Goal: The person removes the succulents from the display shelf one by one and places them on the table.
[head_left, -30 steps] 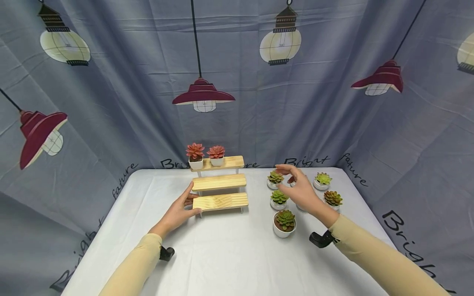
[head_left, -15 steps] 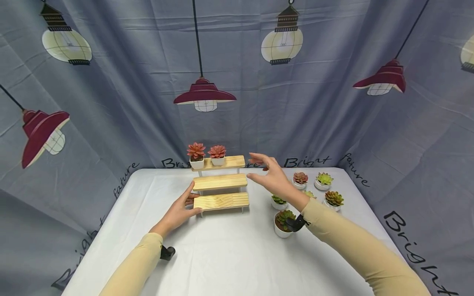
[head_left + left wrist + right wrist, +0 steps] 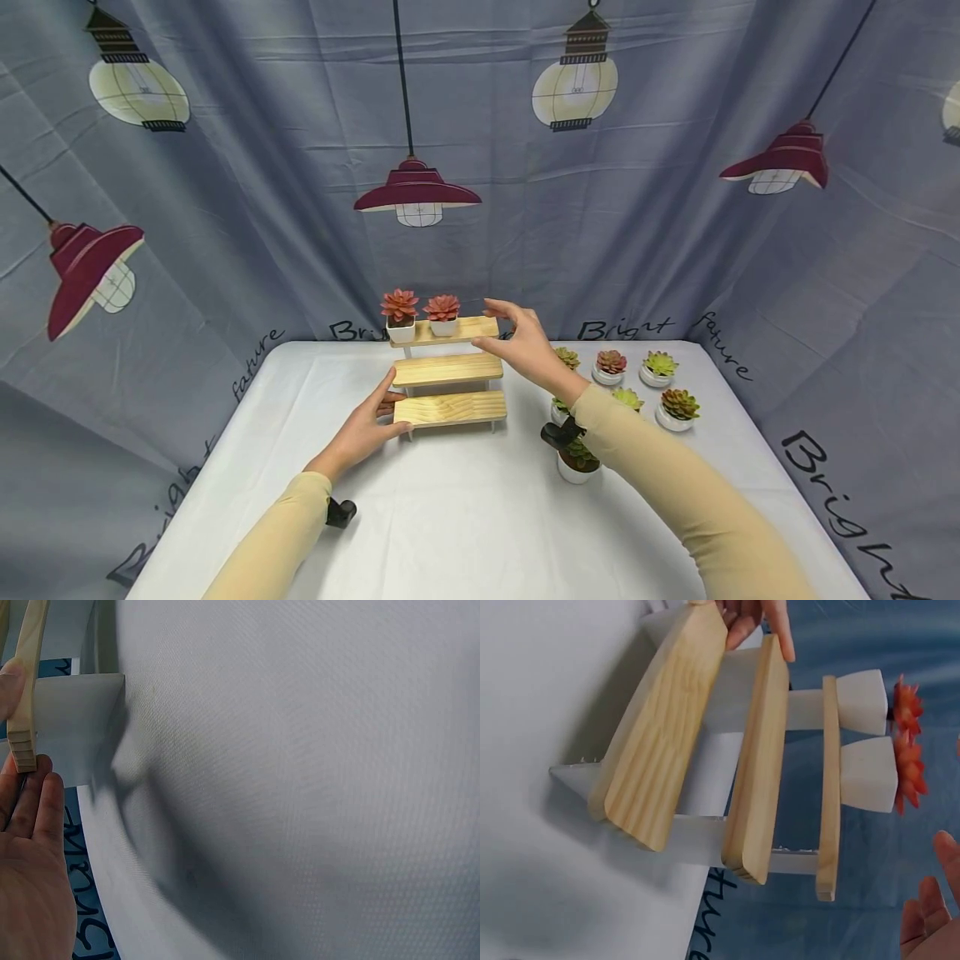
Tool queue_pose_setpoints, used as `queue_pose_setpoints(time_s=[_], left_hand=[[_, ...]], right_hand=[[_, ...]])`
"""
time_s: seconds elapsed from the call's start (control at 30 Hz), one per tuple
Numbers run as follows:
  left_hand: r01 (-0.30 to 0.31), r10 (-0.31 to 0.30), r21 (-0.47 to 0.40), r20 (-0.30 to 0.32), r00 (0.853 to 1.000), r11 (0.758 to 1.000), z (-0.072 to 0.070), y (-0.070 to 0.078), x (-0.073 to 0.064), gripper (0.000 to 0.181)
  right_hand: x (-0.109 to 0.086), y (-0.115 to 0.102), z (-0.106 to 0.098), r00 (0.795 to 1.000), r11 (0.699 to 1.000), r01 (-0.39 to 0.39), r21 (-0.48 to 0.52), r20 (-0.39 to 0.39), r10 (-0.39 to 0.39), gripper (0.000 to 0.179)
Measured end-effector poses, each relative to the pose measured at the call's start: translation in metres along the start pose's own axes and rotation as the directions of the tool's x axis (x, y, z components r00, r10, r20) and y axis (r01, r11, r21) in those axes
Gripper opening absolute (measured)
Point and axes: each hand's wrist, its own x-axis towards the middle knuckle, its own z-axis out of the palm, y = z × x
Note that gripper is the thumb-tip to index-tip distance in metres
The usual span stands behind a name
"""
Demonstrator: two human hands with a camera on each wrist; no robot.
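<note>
A three-tier wooden stand [image 3: 448, 369] with pale legs stands at the back of the white table. Two red succulents, a left one [image 3: 400, 315] and a right one [image 3: 443, 313], sit in white pots on its top board. My left hand [image 3: 363, 432] grips the stand's left end, thumb on the lowest board and a finger reaching the middle board. In the left wrist view, fingers [image 3: 45, 799] lie at that board's end. Beside the top board's right end hovers my right hand [image 3: 528, 346], thumb and fingers spread apart with nothing between them.
Right of the stand are several potted succulents, among them a reddish one [image 3: 611, 365], a light green one [image 3: 658, 367], a brownish-green one [image 3: 678, 408] and a larger green one [image 3: 577, 460], partly behind my right wrist. A grey-blue curtain [image 3: 480, 258] hangs behind the table.
My right hand has moved left from above the succulents to the right end of the top board. The left hand stays at the stand, and the plants have not moved.
</note>
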Motion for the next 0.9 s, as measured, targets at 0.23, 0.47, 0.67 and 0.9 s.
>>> queue_pose_setpoints(time_s=[0.23,0.47,0.67,0.9], left_hand=[[0.006,-0.006,-0.002,0.001,1.000,1.000,0.000,0.000,-0.001,0.110],[0.003,-0.003,0.001,-0.001,1.000,1.000,0.000,-0.002,0.000,0.109],[-0.003,0.003,-0.013,0.001,1.000,1.000,0.001,-0.001,0.001,0.109],[0.005,-0.005,-0.010,0.000,1.000,1.000,0.001,-0.002,0.002,0.111]], right_hand=[[0.015,0.005,0.011,0.998,0.997,-0.068,-0.021,-0.019,0.067,0.074],[0.026,0.010,0.020,0.995,0.995,-0.096,-0.032,-0.031,0.095,0.073],[0.032,0.015,0.028,0.993,0.993,-0.115,-0.011,-0.042,0.114,0.071],[0.038,0.020,0.037,0.990,0.990,-0.136,0.043,-0.037,0.137,0.072]])
